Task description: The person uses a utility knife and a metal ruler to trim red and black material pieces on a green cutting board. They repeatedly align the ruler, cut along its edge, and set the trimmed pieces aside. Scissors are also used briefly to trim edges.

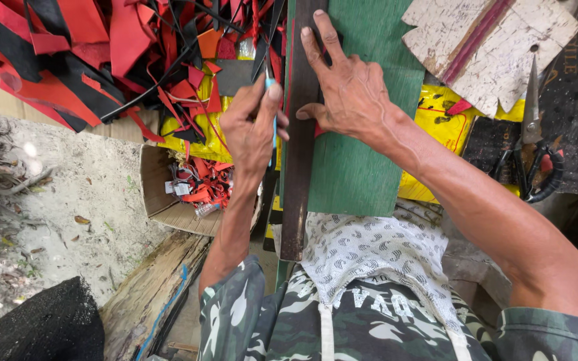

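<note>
My left hand is closed around a thin light-blue cutting tool, its tip against the left edge of a long dark straight strip. The strip lies lengthwise on a green board that rests over my lap. My right hand presses flat on the strip and the board, fingers spread and pointing away from me. A small red piece shows under that hand's thumb.
A heap of red and black scraps lies at the far left. A cardboard box of red offcuts stands below it. Black-handled scissors, a yellow bag and a worn white board lie to the right. A wooden log is beside my left side.
</note>
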Action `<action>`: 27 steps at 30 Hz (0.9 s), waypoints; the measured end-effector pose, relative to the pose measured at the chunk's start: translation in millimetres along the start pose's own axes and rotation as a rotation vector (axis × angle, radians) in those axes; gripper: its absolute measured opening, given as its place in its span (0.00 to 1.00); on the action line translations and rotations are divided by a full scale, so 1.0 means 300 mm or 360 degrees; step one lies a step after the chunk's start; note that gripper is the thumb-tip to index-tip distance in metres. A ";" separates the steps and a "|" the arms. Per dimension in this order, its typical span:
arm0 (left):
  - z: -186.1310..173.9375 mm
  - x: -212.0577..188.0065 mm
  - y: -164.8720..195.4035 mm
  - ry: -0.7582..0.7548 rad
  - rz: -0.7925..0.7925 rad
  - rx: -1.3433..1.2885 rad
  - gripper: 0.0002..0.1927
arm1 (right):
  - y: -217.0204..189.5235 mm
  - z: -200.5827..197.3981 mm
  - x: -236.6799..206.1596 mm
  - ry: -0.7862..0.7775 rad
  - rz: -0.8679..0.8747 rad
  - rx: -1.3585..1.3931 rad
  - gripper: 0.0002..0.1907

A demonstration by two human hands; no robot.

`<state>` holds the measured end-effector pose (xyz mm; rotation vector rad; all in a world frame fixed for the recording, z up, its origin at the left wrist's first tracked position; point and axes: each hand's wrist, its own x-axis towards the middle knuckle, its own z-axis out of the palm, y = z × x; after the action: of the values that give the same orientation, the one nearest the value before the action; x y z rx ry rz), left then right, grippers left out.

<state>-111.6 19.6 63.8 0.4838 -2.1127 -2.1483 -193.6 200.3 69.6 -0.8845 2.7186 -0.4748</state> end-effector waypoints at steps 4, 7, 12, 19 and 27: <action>0.056 0.104 -0.031 -0.0033 -0.0066 -0.0087 0.18 | 0.010 -0.022 0.006 -0.0013 -0.0019 0.0038 0.64; 0.087 0.143 -0.048 -0.0034 -0.0084 -0.0096 0.18 | 0.023 -0.032 0.009 -0.0071 -0.0015 -0.0022 0.62; 0.118 0.186 -0.042 0.0000 -0.0065 0.0247 0.16 | 0.031 -0.030 0.013 -0.0049 -0.0028 0.0019 0.63; 0.124 0.215 -0.006 -0.0064 -0.0001 0.0454 0.14 | 0.045 -0.026 0.015 -0.0048 -0.0060 0.0027 0.66; 0.128 0.229 0.032 -0.0098 0.0019 0.0489 0.14 | 0.052 -0.016 0.014 -0.0066 -0.0057 0.0025 0.66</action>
<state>-189.1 36.5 62.1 0.4309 -2.4867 -1.8604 -206.6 210.6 67.5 -0.9295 2.6619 -0.4790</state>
